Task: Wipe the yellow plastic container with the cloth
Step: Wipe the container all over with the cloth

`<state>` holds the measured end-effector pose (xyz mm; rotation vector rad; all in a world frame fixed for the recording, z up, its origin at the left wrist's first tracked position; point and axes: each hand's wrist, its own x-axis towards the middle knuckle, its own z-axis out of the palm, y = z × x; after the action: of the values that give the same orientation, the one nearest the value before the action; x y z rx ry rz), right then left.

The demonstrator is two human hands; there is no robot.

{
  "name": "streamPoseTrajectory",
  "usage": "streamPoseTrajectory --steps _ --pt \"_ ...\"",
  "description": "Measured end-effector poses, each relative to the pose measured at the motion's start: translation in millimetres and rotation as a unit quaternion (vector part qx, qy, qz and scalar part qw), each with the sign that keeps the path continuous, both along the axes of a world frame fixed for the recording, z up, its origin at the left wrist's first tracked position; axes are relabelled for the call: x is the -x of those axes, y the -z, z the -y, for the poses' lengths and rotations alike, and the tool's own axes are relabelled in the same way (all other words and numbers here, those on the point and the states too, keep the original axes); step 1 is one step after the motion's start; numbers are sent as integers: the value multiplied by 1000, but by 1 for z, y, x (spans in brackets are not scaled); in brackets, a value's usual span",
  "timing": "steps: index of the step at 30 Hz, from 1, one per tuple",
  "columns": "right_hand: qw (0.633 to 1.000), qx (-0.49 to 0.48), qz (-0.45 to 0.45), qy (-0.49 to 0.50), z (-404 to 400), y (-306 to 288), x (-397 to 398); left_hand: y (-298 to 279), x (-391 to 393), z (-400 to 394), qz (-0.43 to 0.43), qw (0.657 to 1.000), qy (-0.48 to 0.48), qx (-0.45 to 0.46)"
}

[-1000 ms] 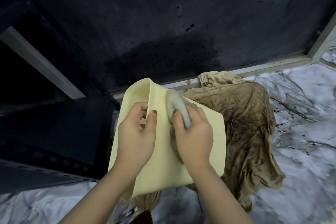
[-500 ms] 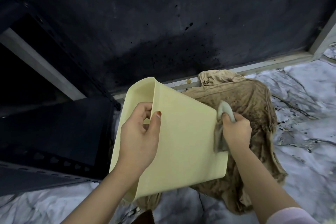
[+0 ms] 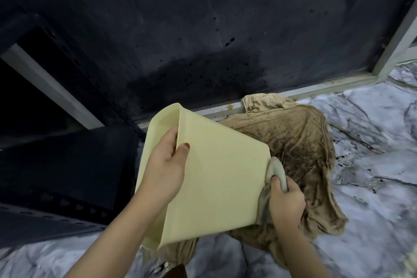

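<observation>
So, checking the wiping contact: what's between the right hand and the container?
The head view shows a small grey cloth bunched between the right hand and the right edge of the yellow container; no bare skin visibly touches the plastic.

The container (image 3: pixel 216 178) lies tilted over the rag (image 3: pixel 300 149) on the floor (image 3: pixel 372 142), wall (image 3: pixel 203 29) behind.

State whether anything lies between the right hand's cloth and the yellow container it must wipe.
Nothing visible does. The right hand presses the cloth straight against the yellow container's right edge. The left hand grips the rim on the far side, clear of it.
</observation>
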<state>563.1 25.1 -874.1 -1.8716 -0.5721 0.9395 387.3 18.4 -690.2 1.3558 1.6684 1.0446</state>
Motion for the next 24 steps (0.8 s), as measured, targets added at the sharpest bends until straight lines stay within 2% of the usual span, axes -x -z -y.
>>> streamPoseTrajectory --steps 3,7,10,15,24 --pt "999 4 11 34 10 -2 7 -7 3 -3 19 1000 1 16" --pt "998 -3 39 49 21 -7 15 -15 4 -4 107 992 -47 41" --pt "998 -35 39 45 27 -15 20 -14 5 -5 90 991 -64 75" --pt "995 -79 46 29 32 -25 31 -15 1 -4 82 988 -131 15" --pt "987 -160 -6 8 25 -59 51 -13 -4 5 15 996 -69 -50"
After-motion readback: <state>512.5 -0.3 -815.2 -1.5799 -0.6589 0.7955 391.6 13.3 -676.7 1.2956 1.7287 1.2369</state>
